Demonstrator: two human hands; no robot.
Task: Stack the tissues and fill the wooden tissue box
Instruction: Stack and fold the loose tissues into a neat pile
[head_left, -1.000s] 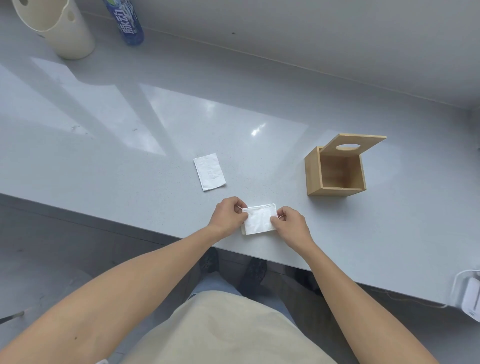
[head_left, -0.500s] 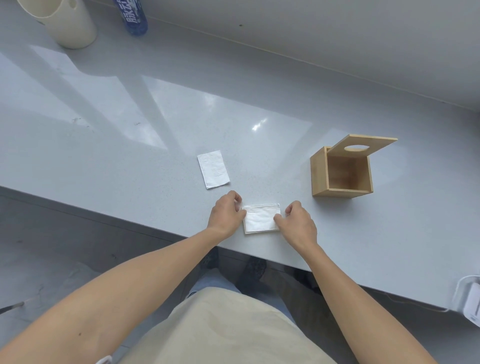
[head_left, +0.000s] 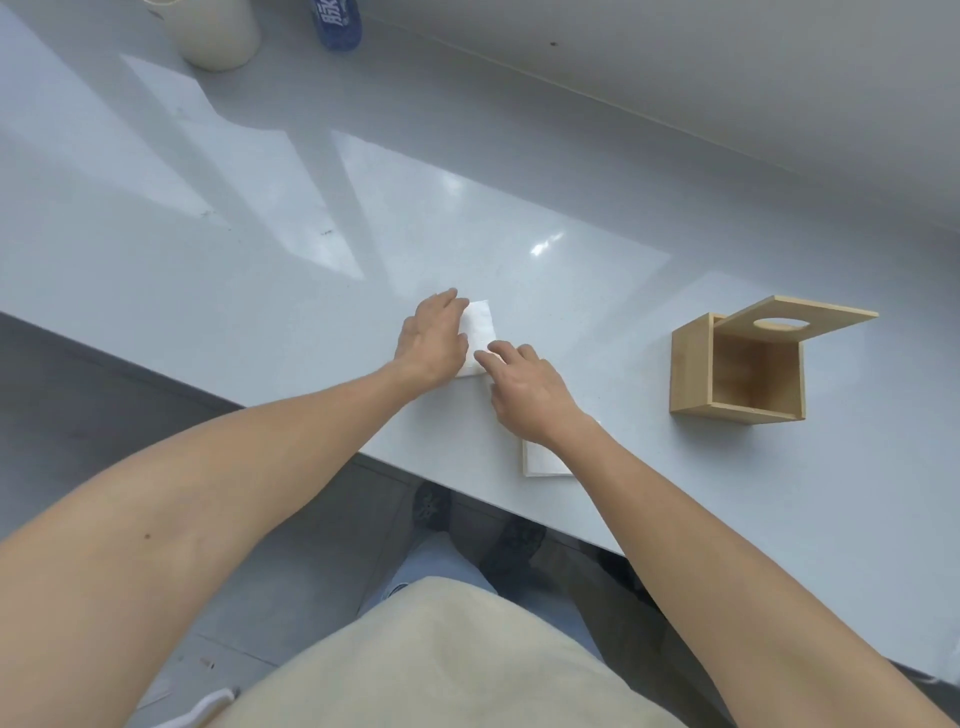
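A folded white tissue (head_left: 480, 330) lies flat on the grey counter (head_left: 260, 260). My left hand (head_left: 434, 340) rests on its left part with fingers spread. My right hand (head_left: 527, 387) touches its near right corner with the fingertips. A second folded tissue (head_left: 540, 457) lies near the counter's front edge, partly hidden under my right wrist. The wooden tissue box (head_left: 737, 369) lies to the right with its opening towards me; its lid (head_left: 795, 319) with an oval slot is swung open above it. The box's inside looks bare.
A cream cylindrical container (head_left: 213, 31) and a blue bottle (head_left: 335, 23) stand at the far left back of the counter. A wall runs along the back. The counter's front edge runs diagonally just below my hands, with the floor beneath.
Both hands have left the folded tissue near the front edge and moved up and left onto the other tissue. The view has shifted, so the box sits further right.
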